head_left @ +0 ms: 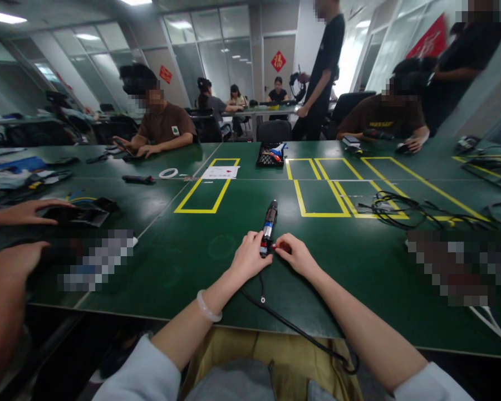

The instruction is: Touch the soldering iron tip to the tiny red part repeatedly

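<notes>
A slim cylindrical device (269, 223), black and silver with a blue band, lies on the green table (234, 267) and points away from me. My left hand (249, 255) is closed round its near left side. On the other side, my right hand (295, 253) pinches a small red part (274, 245) at the device's near end. A black cable (292, 324) runs from beneath my left hand toward the table's front edge and hangs over it. A short lead with a ring terminal (263, 299) lies beside the cable.
Yellow tape rectangles (196, 211) mark the table. A black tray (270, 155) of small parts stands at the centre back. Coiled black cables (384, 205) lie right. Another person's hands (25, 214) reach in from the left. People sit across the table.
</notes>
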The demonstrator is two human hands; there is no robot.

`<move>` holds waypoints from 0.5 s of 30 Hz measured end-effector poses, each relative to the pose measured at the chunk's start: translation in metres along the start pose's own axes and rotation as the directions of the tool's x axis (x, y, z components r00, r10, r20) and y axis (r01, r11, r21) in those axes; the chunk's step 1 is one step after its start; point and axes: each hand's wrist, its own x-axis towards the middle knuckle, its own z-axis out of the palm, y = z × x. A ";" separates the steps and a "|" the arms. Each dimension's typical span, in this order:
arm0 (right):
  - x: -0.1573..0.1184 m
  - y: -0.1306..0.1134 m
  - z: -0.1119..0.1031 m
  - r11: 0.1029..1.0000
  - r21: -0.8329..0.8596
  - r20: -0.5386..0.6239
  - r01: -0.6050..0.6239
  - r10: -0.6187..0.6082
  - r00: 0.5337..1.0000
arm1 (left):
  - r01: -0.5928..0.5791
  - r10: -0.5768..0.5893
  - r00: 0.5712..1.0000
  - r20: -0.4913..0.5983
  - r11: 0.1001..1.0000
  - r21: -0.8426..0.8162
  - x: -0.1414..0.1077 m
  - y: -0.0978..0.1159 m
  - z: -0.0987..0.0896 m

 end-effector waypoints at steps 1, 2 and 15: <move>0.000 0.000 0.000 1.000 -0.010 0.013 -0.002 0.002 1.000 | -0.010 0.010 1.000 0.004 1.000 -0.002 0.000 0.002 0.001; 0.000 0.000 0.000 1.000 -0.020 0.025 -0.006 0.006 1.000 | -0.016 0.016 1.000 0.007 1.000 -0.001 0.000 0.004 0.002; -0.001 -0.011 -0.003 0.999 -0.030 -0.018 -0.014 0.013 1.000 | -0.039 0.043 0.999 -0.015 0.982 0.186 -0.001 0.013 0.003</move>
